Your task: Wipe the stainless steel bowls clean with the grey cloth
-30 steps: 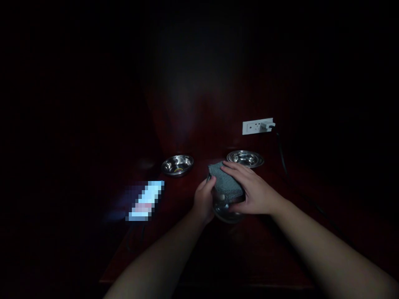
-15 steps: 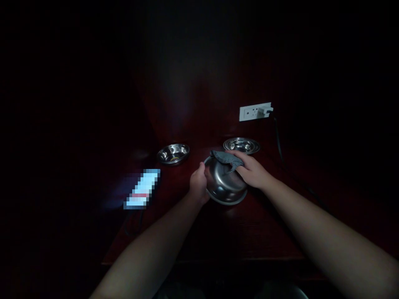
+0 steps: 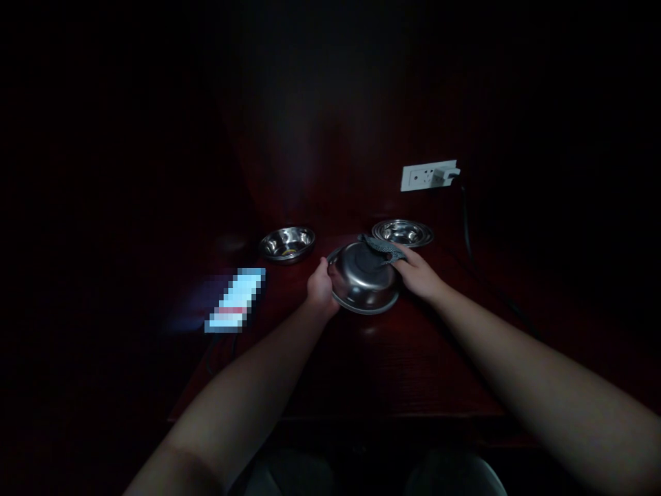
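Note:
A steel bowl (image 3: 361, 279) is tilted with its rounded underside toward me, just above the dark red table (image 3: 413, 358). My left hand (image 3: 320, 286) grips its left rim with closed fingers. My right hand (image 3: 418, 272) is at the bowl's far right edge, pinching a grey scouring cloth (image 3: 381, 249) against the rim. Only a small fold of the cloth shows over the bowl's top.
Two more steel bowls stand behind: one at the back left (image 3: 287, 242), one at the back right (image 3: 403, 233). A lit phone screen (image 3: 235, 300) lies on the left. A white wall socket (image 3: 429, 175) with a plug and black cable (image 3: 467, 227) is at the right. The room is very dark.
The bowl has been turned so its underside faces me. The cloth moved from covering the top to the far rim, and both hands shifted away from me with it.

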`<state>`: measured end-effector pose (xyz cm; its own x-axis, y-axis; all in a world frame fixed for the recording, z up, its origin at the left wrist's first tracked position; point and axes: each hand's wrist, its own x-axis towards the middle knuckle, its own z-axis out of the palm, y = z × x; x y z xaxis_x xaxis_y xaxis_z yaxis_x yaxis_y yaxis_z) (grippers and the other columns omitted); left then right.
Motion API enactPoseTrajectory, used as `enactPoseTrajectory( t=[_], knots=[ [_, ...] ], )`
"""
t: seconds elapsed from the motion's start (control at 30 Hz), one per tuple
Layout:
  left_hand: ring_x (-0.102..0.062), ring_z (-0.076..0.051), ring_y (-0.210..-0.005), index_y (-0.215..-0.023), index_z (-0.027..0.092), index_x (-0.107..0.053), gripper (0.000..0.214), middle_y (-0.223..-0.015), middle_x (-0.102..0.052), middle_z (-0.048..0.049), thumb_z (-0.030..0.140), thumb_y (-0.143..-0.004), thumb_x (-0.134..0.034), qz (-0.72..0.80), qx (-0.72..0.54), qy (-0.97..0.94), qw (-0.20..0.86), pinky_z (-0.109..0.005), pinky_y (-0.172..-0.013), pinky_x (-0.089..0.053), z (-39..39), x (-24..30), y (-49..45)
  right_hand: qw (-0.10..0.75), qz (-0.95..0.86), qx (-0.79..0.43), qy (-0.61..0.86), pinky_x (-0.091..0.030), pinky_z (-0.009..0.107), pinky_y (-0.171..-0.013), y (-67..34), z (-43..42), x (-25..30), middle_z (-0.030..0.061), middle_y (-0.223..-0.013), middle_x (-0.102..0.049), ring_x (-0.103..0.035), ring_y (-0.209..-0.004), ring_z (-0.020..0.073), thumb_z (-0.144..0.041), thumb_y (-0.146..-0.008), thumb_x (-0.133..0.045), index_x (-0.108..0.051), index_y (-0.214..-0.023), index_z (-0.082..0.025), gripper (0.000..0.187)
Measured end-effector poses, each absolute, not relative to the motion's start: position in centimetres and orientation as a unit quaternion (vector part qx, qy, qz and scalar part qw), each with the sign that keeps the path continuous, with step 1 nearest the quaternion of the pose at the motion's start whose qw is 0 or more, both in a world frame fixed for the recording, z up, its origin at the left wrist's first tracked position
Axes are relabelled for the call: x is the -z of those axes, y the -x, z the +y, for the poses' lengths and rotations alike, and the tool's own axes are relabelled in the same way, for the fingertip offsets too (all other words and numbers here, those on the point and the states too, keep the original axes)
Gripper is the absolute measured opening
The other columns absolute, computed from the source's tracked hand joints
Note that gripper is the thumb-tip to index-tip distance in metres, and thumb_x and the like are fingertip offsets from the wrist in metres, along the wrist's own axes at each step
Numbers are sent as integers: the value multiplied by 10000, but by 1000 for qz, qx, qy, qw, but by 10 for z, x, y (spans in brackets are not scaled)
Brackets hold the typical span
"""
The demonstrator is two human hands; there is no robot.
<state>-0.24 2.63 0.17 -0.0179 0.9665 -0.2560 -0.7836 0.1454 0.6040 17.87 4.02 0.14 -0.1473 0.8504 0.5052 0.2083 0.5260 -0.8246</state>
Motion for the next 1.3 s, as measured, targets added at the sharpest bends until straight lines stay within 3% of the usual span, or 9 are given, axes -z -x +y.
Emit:
enactPoseTrajectory(
  t=[0.2, 0.33, 0.5, 0.67, 0.83, 1.0, 1.17, 1.3],
  knots=[
    [-665, -191, -866, -882, 128, -653, 368, -853, -703, -85, 388, -892, -393, 292, -611, -171, 716, -329, -860, -500, 32, 1, 7, 577, -583, -386, 421, -450, 378, -881, -178, 43, 1, 35, -963, -698, -626, -905, 206, -326, -711, -618, -661, -959, -184, 289],
    [-665, -197, -869, -932, 122, -647, 376, -871, -702, -96, 406, -883, -405, 306, -597, -188, 718, -343, -866, -496, 33, 4, 6, 581, -539, -428, 434, -470, 340, -810, -178, 45, 3, 18, -874, -708, -637, -834, 193, -350, -706, -634, -670, -922, -201, 265],
    [-663, -205, -888, -916, 127, -657, 285, -864, -714, -83, 330, -842, -472, 303, -539, -251, 744, -359, -920, -462, 24, 0, 5, 586, -539, -399, 455, -461, 321, -776, -181, 44, 0, 8, -802, -698, -624, -771, 183, -385, -703, -645, -680, -825, -186, 237],
    [-642, -244, -969, -955, 112, -667, 348, -898, -718, -99, 359, -825, -460, 259, -471, -297, 789, -398, -977, -409, 16, -6, 5, 583, -577, -363, 442, -450, 314, -723, -188, 44, -4, 5, -743, -667, -594, -709, 172, -406, -680, -668, -666, -770, -169, 253],
    [-636, -262, -976, -938, 98, -671, 392, -896, -717, -112, 406, -821, -457, 275, -478, -288, 783, -410, -988, -394, 20, -7, 3, 530, -660, -340, 410, -449, 345, -788, -189, 41, -8, 18, -804, -670, -599, -771, 186, -387, -694, -655, -673, -828, -168, 258],
    [-656, -230, -890, -874, 132, -674, 262, -816, -717, -81, 343, -793, -542, 334, -516, -267, 742, -382, -943, -431, 23, -4, 1, 496, -719, -290, 391, -422, 389, -901, -191, 44, -6, 39, -910, -673, -597, -911, 223, -385, -752, -590, -686, -845, -187, 238],
    [-657, -196, -824, -792, 130, -670, 200, -762, -704, -67, 316, -762, -600, 376, -553, -254, 699, -346, -905, -451, 28, 1, 0, 500, -710, -253, 427, -340, 420, -1021, -193, 50, 3, 33, -1133, -623, -518, -1113, 233, -362, -833, -470, -647, -1035, -229, 300],
    [-654, -187, -840, -806, 130, -674, 192, -797, -708, -70, 306, -750, -623, 376, -569, -258, 684, -332, -907, -446, 32, 5, 0, 483, -736, -144, 453, -351, 429, -1002, -196, 51, 2, 73, -1092, -607, -520, -1071, 250, -343, -852, -451, -672, -934, -210, 271]
  ],
)
